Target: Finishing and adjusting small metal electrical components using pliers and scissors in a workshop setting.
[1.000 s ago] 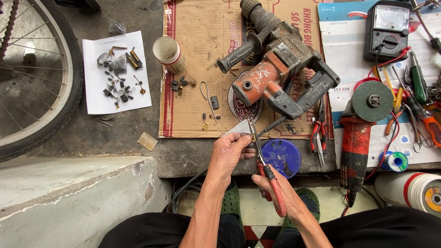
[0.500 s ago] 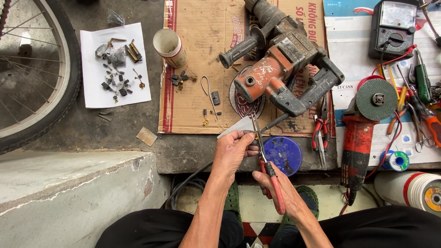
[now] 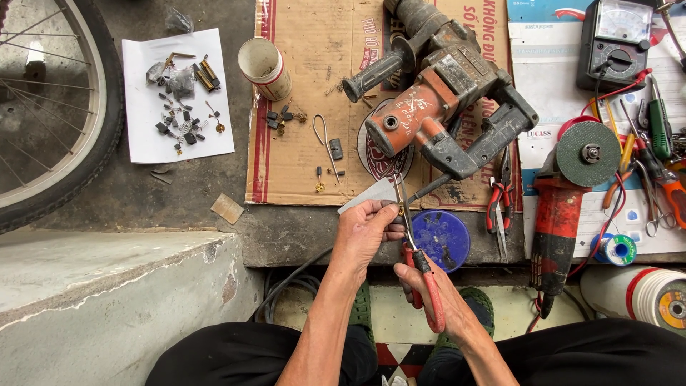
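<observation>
small brass part [image 3: 401, 211] gripped with red-handled pliers [image 3: 421, 275]
left hand [image 3: 366, 232] pinches part and grey strip [image 3: 368, 196]; right hand [image 3: 436, 300] clenched on handles, best squeezed gently.

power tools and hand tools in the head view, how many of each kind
rotary hammer: 1
angle grinder: 1
multimeter: 1
red-handled pliers: 2, one in the right hand, one lying by the grinder
green-handled screwdriver: 1
total: 6

1 rotary hammer [image 3: 436, 107], 1 angle grinder [image 3: 568, 193], 1 multimeter [image 3: 618, 39], 1 paper cup [image 3: 266, 68], 1 bicycle wheel [image 3: 50, 114]
</observation>
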